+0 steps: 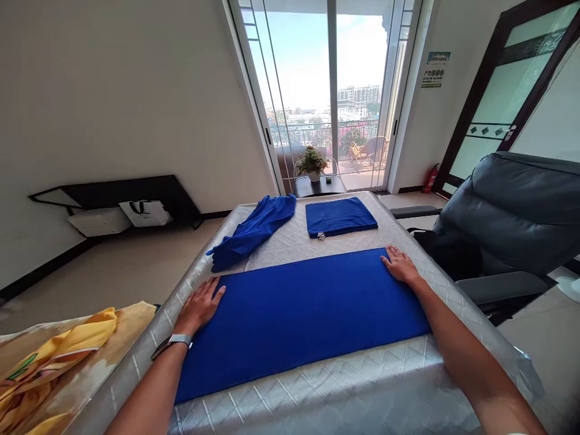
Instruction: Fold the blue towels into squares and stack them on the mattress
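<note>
A long blue cloth point(299, 314) lies flat across the near part of a plastic-wrapped mattress point(317, 377). My left hand point(199, 304) rests on its far left corner, palm down with fingers stretched out. On the far right corner lies my right hand point(399, 263), also flat with the fingers extended. Neither hand grips anything. Beyond the cloth, a neatly folded blue cloth point(342, 216) with a small white tag sits toward the right. To its left, a crumpled blue cloth point(258, 231) lies in a loose heap.
A dark leather office chair point(516, 211) stands close on the right. Yellow patterned bedding point(67, 356) lies at lower left. Behind the mattress are a small table point(319, 186) with a potted plant point(313, 163) and a sliding glass door point(308, 72). A black shelf point(113, 196) stands along the left wall.
</note>
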The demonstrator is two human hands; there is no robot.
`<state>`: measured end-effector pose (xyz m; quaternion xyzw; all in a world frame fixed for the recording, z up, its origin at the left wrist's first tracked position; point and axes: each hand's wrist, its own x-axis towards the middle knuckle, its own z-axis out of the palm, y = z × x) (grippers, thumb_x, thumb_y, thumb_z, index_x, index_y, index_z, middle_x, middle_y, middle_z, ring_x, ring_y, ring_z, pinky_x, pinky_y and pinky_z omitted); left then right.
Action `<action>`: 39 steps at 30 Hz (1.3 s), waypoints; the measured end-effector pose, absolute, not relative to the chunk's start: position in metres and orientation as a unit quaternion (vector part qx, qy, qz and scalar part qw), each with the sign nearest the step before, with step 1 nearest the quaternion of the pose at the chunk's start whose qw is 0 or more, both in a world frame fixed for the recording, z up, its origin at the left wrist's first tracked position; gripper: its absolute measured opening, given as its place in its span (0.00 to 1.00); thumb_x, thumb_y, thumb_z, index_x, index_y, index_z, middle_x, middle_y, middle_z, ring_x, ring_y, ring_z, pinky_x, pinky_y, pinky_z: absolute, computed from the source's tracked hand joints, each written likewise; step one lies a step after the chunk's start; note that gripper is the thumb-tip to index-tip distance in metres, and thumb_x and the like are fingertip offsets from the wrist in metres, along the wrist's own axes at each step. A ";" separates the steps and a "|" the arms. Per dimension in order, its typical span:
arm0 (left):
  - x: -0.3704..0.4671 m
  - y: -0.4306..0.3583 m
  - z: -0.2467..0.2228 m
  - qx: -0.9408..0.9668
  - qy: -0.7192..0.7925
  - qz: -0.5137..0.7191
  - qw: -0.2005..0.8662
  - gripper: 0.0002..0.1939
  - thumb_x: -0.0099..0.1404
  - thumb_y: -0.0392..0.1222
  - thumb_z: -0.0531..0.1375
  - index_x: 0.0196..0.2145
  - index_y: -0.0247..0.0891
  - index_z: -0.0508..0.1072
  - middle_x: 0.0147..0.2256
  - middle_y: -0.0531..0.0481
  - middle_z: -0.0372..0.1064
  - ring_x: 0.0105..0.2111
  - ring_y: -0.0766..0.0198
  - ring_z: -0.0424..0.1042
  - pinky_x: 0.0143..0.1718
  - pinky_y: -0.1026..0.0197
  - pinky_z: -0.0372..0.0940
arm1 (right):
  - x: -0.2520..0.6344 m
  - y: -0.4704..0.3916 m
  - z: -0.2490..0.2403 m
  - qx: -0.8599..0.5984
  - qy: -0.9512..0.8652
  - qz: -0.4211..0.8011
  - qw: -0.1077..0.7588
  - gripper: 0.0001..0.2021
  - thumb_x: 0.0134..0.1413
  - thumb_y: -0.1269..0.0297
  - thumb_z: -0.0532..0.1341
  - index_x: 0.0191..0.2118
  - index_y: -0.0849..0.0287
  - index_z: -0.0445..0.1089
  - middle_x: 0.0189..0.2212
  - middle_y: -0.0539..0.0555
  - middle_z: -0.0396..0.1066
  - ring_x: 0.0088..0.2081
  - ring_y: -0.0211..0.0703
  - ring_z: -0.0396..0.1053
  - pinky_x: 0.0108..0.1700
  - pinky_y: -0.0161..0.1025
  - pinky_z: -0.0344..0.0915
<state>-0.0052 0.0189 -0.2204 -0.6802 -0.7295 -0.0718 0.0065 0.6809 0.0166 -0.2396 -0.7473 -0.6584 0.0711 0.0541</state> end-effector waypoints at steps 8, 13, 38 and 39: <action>0.004 0.017 -0.211 -0.679 -0.728 -0.061 0.076 0.37 0.73 0.57 0.38 0.68 0.28 0.59 0.68 0.40 0.59 0.68 0.50 0.57 0.68 0.45 0.52 | 0.683 0.015 -0.230 -0.749 -0.655 0.078 0.058 0.34 0.72 0.47 0.36 0.76 0.59 0.42 0.75 0.53 0.38 0.75 0.43 0.37 0.73 0.48 0.35; 0.027 -0.005 -0.195 -0.672 -0.709 -0.112 0.181 0.46 0.70 0.63 0.28 0.60 0.29 0.68 0.60 0.42 0.70 0.62 0.49 0.64 0.66 0.46 0.55 | 0.689 0.018 -0.227 -0.741 -0.655 0.115 0.088 0.33 0.73 0.48 0.37 0.75 0.57 0.44 0.75 0.52 0.39 0.75 0.44 0.36 0.73 0.50 0.34; 0.557 -0.145 -0.200 -0.956 -0.265 -0.112 -0.057 0.21 0.68 0.56 0.58 0.41 0.33 0.77 0.38 0.38 0.75 0.38 0.52 0.76 0.37 0.53 0.69 | 0.702 0.046 -0.204 -0.792 -0.582 0.120 0.143 0.22 0.67 0.62 0.51 0.59 0.54 0.73 0.61 0.61 0.68 0.61 0.52 0.66 0.62 0.46 0.62; 0.561 -0.145 -0.202 -0.956 -0.264 -0.113 -0.056 0.18 0.70 0.52 0.57 0.40 0.34 0.78 0.38 0.38 0.75 0.38 0.52 0.76 0.36 0.53 0.70 | 0.701 0.048 -0.202 -0.795 -0.577 0.118 0.142 0.21 0.65 0.62 0.53 0.58 0.55 0.74 0.61 0.62 0.68 0.61 0.53 0.66 0.61 0.47 0.63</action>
